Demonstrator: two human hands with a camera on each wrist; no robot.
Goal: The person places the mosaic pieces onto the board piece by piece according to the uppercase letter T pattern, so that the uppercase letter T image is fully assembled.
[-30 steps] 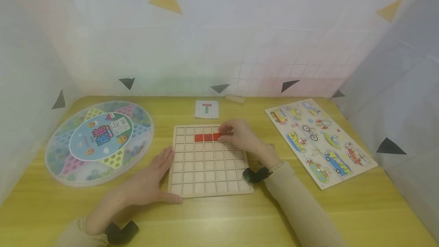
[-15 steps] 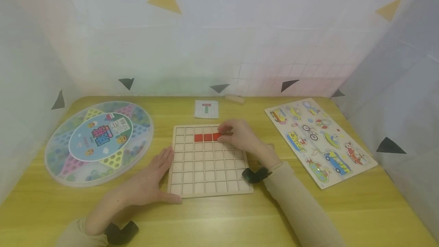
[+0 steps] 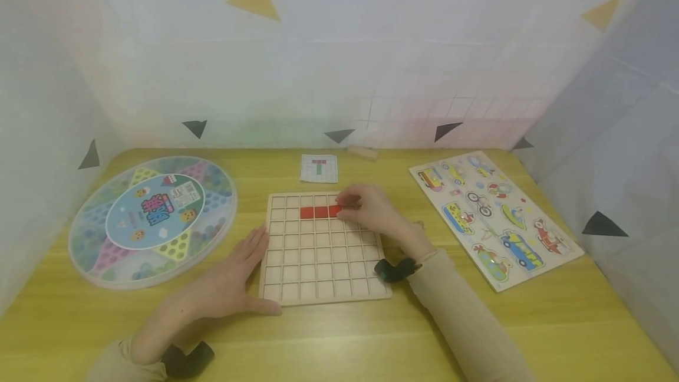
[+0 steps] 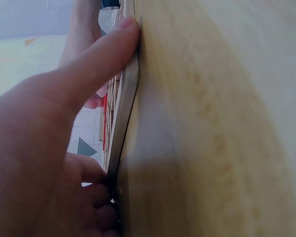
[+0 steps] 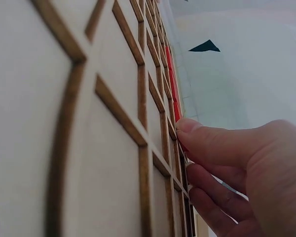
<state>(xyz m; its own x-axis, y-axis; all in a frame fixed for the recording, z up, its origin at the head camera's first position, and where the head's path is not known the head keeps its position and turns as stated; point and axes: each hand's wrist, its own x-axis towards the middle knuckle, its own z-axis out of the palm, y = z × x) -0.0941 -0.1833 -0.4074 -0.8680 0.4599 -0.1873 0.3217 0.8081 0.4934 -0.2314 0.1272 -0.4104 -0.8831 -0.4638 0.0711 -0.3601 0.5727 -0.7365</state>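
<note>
A wooden grid board (image 3: 308,257) lies on the table with a row of red square tiles (image 3: 321,212) near its far side. My right hand (image 3: 373,210) is over the board's far right part, thumb and forefinger pinching the red tile at the row's right end and partly hiding it. In the right wrist view the thumb touches that red tile (image 5: 177,111) at the grid's edge. My left hand (image 3: 228,287) rests with outstretched fingers against the board's left edge, its thumb at the near left corner. The left wrist view shows this thumb (image 4: 103,54) on the board's rim.
A paper card (image 3: 319,168) with a red and green T on a grid lies behind the board, beside a small wooden block (image 3: 363,152). A round marble game box (image 3: 154,223) is on the left, a vehicle puzzle board (image 3: 493,217) on the right. White sheets surround the table.
</note>
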